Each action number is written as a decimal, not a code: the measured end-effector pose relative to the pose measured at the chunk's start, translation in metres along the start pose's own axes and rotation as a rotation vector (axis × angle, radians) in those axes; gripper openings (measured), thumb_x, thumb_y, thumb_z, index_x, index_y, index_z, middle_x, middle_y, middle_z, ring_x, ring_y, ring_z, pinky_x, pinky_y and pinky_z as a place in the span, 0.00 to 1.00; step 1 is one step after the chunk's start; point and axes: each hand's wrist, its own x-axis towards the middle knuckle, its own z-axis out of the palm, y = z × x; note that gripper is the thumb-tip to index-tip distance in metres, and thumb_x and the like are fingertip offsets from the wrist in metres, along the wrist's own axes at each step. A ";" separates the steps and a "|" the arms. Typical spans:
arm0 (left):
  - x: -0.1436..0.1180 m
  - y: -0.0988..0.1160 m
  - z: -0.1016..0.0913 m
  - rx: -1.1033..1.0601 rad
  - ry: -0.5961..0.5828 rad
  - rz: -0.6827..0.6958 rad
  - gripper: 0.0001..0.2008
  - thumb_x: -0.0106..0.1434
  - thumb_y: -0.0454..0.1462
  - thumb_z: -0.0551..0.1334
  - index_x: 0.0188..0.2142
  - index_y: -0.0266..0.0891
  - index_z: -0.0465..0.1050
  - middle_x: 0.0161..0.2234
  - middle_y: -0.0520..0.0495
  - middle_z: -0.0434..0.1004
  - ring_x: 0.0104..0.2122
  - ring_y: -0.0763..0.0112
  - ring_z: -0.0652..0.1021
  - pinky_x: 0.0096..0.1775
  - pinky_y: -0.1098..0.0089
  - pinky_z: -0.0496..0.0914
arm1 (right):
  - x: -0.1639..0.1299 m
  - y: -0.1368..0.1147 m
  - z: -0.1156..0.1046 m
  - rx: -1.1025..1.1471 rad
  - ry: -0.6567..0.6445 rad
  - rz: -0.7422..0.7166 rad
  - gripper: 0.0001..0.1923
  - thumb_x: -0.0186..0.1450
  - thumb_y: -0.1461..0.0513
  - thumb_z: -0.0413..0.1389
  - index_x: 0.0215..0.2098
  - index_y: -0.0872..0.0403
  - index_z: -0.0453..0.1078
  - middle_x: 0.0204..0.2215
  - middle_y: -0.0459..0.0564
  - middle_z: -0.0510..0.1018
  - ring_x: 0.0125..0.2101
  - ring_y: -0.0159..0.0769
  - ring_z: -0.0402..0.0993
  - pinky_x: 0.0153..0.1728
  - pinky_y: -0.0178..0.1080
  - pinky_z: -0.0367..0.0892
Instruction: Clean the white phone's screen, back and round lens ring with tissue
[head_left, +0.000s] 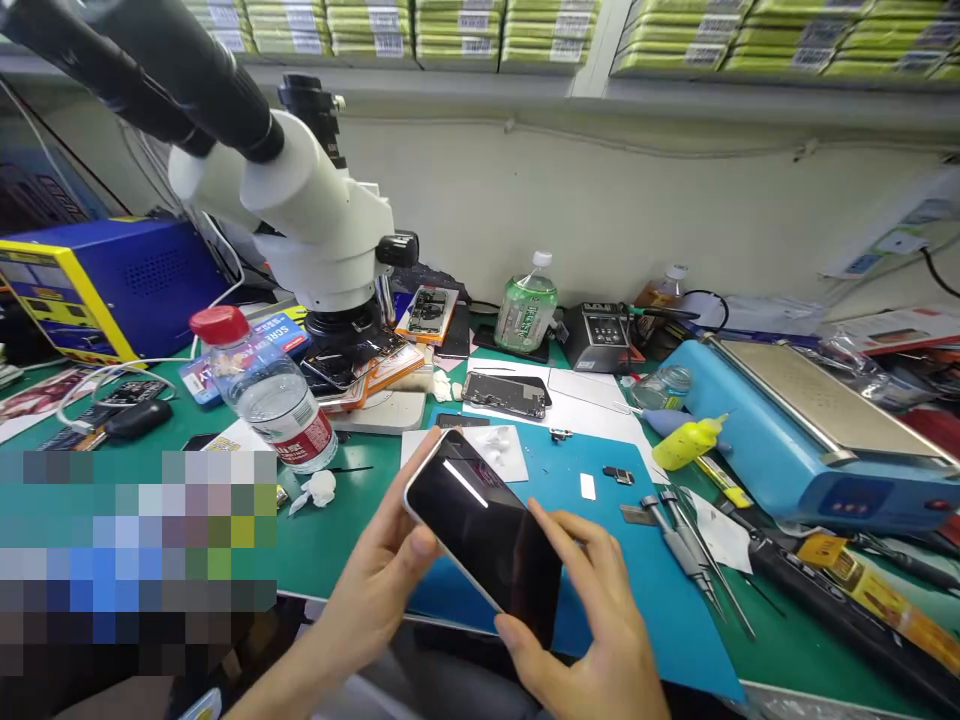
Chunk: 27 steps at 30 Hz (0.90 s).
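I hold a smartphone (480, 525) with a dark, blank screen above the front edge of the bench, tilted with its top end pointing up and left. My left hand (379, 580) grips its left side, thumb on the edge. My right hand (589, 620) holds the lower right end, fingers curled over the screen's edge. Below the phone lies a blue work mat (600, 500) with small parts on it.
A white stereo microscope (300, 210) stands at the back left, a water bottle (266, 395) in front of it. An opened phone (506, 393), tweezers (686, 545), a yellow squeeze bottle (690, 442) and a blue heating machine (817, 440) lie to the right.
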 end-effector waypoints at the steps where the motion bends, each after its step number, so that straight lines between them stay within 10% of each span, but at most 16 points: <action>1: 0.002 -0.003 0.012 -0.112 0.055 -0.063 0.35 0.72 0.59 0.61 0.74 0.56 0.59 0.73 0.43 0.68 0.70 0.52 0.72 0.66 0.53 0.73 | -0.005 -0.008 0.012 -0.024 0.077 0.037 0.36 0.70 0.49 0.60 0.73 0.44 0.61 0.59 0.58 0.71 0.59 0.55 0.73 0.58 0.56 0.76; 6: 0.025 0.001 0.042 -0.228 0.164 -0.370 0.35 0.74 0.63 0.53 0.65 0.42 0.73 0.60 0.39 0.83 0.58 0.55 0.83 0.62 0.56 0.75 | -0.024 -0.024 0.042 -0.067 0.137 0.138 0.44 0.71 0.40 0.57 0.78 0.45 0.53 0.58 0.62 0.73 0.56 0.57 0.76 0.53 0.55 0.79; 11: 0.069 0.025 0.015 0.304 -0.213 -0.524 0.43 0.71 0.69 0.45 0.57 0.39 0.78 0.40 0.41 0.89 0.39 0.56 0.87 0.45 0.58 0.80 | -0.013 0.007 -0.001 0.093 0.127 0.225 0.22 0.78 0.49 0.49 0.68 0.36 0.68 0.58 0.51 0.77 0.50 0.45 0.83 0.49 0.45 0.81; 17: 0.106 0.030 0.021 0.672 -0.460 -0.327 0.37 0.68 0.68 0.54 0.27 0.42 0.83 0.32 0.47 0.86 0.40 0.57 0.83 0.54 0.62 0.73 | 0.020 0.047 -0.030 0.003 -0.081 0.092 0.37 0.74 0.45 0.56 0.77 0.38 0.54 0.73 0.52 0.68 0.68 0.54 0.72 0.61 0.56 0.77; 27: 0.084 0.038 0.018 0.974 -0.471 -0.027 0.25 0.76 0.55 0.55 0.46 0.42 0.86 0.45 0.42 0.89 0.46 0.54 0.84 0.50 0.64 0.72 | 0.023 0.059 -0.026 -0.091 -0.423 -0.042 0.37 0.72 0.44 0.59 0.75 0.43 0.62 0.70 0.54 0.72 0.68 0.50 0.71 0.65 0.50 0.73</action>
